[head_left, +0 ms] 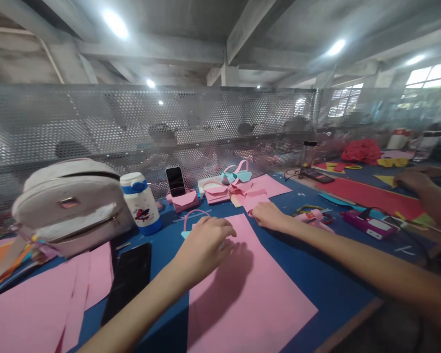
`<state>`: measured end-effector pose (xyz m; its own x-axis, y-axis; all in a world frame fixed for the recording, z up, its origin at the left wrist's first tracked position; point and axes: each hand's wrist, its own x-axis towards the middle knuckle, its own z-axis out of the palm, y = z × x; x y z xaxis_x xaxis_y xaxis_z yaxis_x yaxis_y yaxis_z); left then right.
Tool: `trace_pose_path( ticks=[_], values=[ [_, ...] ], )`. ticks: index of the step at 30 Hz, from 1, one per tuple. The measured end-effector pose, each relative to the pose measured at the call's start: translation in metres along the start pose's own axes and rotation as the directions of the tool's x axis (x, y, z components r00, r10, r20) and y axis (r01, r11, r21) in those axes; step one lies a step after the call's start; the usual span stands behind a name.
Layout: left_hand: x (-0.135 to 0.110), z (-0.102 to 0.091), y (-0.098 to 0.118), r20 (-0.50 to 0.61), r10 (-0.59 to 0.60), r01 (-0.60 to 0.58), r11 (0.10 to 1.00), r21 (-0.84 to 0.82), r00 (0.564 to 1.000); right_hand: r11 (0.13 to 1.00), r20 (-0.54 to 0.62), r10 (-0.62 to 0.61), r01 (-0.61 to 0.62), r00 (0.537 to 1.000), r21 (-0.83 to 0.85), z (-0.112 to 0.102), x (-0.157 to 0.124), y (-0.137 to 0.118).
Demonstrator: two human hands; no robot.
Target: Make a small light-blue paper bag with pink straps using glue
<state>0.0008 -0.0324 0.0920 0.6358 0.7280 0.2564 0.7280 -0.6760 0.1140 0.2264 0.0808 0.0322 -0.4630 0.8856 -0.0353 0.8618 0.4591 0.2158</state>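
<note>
A large sheet of pink paper [257, 299] lies in front of me on the blue tabletop. My left hand [208, 245] is over its far left part, fingers loosely bent and apart, with no object visible in it. Beyond that hand a small light-blue paper piece with a pink handle [196, 212] is partly hidden. Farther right my right hand [270, 216] is closed at the near edge of some pink paper pieces [255, 195]; its fingertips are partly hidden. Small pink paper bags [216, 192] and a light-blue one with a pink handle [237, 175] stand behind.
On the left are a pale backpack [69, 206], a white-and-blue bottle [140, 203], a dark phone [128, 279] and more pink paper [36, 309]. A pink glue gun [314, 218] and a purple device [371, 224] lie right. Another person's hand [411, 179] is at far right.
</note>
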Motion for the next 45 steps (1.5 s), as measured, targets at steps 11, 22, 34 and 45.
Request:
trace_pose_path(
  ticks=[11,22,34,45],
  values=[
    [0.001,0.000,0.000,-0.005,-0.003,0.003,1.000,-0.014,1.000,0.991,-0.043,-0.013,0.019,0.999,0.133,-0.035,-0.010,0.011],
    [0.002,0.007,-0.002,-0.090,-0.019,0.004,0.986,-0.165,0.996,0.870,-0.111,-0.152,0.186,0.982,0.456,-0.043,-0.022,0.016],
    [0.015,0.040,0.017,0.149,-0.366,0.195,0.094,-0.976,0.919,0.411,-0.405,-0.224,0.463,0.887,0.785,-0.062,-0.058,-0.041],
    [0.007,0.082,0.027,0.275,-0.447,0.259,-0.097,-0.961,0.851,0.124,-0.410,0.062,0.401,0.910,0.908,0.004,-0.056,-0.063]
  ],
)
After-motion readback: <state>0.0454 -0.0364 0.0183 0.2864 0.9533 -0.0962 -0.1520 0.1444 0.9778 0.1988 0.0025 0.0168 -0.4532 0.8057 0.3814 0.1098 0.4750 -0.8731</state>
